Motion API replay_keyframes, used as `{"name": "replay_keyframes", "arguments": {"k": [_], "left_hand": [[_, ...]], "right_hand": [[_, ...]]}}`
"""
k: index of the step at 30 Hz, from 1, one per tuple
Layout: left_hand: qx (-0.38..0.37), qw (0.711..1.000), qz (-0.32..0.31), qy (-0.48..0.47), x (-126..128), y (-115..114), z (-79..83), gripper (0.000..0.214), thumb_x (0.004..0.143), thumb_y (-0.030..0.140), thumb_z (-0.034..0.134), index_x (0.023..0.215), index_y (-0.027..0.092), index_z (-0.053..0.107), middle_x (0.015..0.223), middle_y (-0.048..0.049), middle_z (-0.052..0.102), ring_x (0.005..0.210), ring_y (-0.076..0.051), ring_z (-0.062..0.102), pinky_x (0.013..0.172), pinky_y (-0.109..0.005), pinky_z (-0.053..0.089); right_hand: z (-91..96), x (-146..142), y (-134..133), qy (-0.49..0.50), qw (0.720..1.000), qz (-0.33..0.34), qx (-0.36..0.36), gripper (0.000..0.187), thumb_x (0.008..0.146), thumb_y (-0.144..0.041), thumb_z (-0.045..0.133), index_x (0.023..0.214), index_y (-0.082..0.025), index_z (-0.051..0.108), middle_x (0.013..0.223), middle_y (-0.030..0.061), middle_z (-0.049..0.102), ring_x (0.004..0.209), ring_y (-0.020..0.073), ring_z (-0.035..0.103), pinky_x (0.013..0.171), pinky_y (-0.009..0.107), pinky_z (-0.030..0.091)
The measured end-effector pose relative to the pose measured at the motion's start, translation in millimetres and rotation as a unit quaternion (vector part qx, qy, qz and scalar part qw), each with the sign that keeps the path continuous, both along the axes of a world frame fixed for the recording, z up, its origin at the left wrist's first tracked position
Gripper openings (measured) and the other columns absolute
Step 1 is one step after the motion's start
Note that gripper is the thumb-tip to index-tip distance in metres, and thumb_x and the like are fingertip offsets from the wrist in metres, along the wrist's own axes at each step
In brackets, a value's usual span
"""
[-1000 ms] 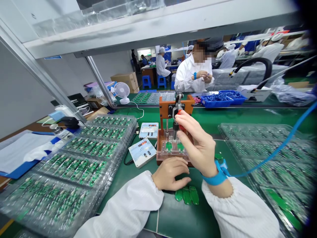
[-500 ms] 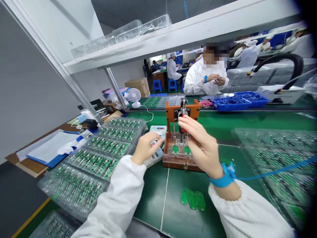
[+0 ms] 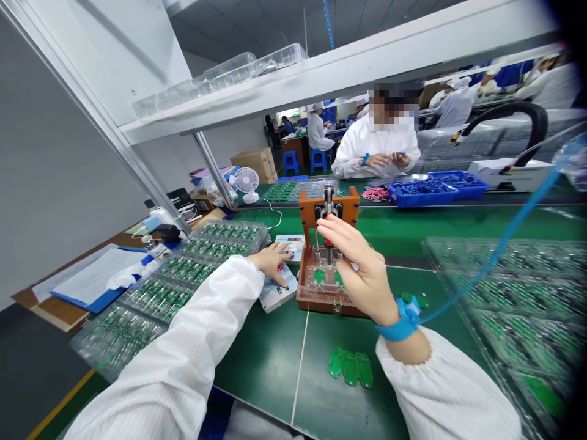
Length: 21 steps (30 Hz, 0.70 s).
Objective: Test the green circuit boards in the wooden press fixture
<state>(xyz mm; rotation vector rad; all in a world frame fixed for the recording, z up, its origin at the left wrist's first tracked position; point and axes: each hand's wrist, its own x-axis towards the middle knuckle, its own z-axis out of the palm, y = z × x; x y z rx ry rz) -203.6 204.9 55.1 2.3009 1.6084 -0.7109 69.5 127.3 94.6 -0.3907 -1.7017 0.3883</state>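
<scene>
An orange-brown test jig (image 3: 321, 287) stands on the green bench with small green circuit boards (image 3: 320, 276) under its clear plate. My right hand (image 3: 360, 269) is closed round the jig's red-tipped lever (image 3: 328, 239), a blue wrist strap (image 3: 398, 322) on the wrist. My left hand (image 3: 274, 260) reaches left of the jig, fingers pressed on a white tester box (image 3: 279, 287) with a red display. A second white box (image 3: 290, 243) lies just behind it. Three loose green boards (image 3: 350, 368) lie on the mat in front of the jig.
Stacked clear trays of green boards (image 3: 183, 278) fill the left of the bench; more trays (image 3: 513, 287) sit on the right. A blue cord (image 3: 499, 250) runs from the strap up to the right. A small fan (image 3: 246, 182), blue bins (image 3: 435, 188) and a seated person (image 3: 376, 146) are behind.
My left hand left the jig's base and moved left onto the white tester box. My right hand stayed on the lever. The view swung left.
</scene>
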Motion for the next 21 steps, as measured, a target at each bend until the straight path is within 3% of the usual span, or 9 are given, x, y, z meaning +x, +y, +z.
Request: {"name": "replay_keyframes", "arguments": {"k": [8,13,21], "left_hand": [[-0.022,1.000,0.002,0.014,6.5,4.8,-1.4,0.131,0.060,0.073,0.082,0.164,0.020,0.025,0.173,-0.0131,0.000,0.158,-0.044,-0.004,0.127,-0.059,0.012],[-0.032,0.999,0.016,-0.021,-5.2,5.5,2.8,0.135,0.061,0.076,0.079,0.166,0.019,0.017,0.173,-0.0134,-0.003,0.158,-0.044,-0.005,0.127,-0.058,0.012],[-0.056,0.998,0.031,0.003,-20.0,2.6,0.3,0.142,0.054,0.079,0.079,0.166,0.020,0.015,0.173,-0.0137,-0.002,0.157,-0.047,-0.002,0.126,-0.062,0.013]], "right_hand": [[0.4,-0.4,-0.8,0.004,1.000,0.001,0.001,0.078,0.084,0.008,0.038,0.145,-0.037,0.057,0.147,-0.0056,0.060,0.145,0.0214,0.049,0.124,0.049,0.042],[-0.1,-0.3,-1.3,-0.002,1.000,0.005,0.000,0.081,0.083,0.009,0.038,0.147,-0.037,0.056,0.149,-0.0053,0.058,0.147,0.0207,0.047,0.125,0.048,0.042],[-0.7,-0.8,-1.0,0.001,1.000,0.003,0.002,0.078,0.087,0.008,0.039,0.147,-0.039,0.056,0.149,-0.0061,0.058,0.147,0.0203,0.047,0.125,0.047,0.042]]}}
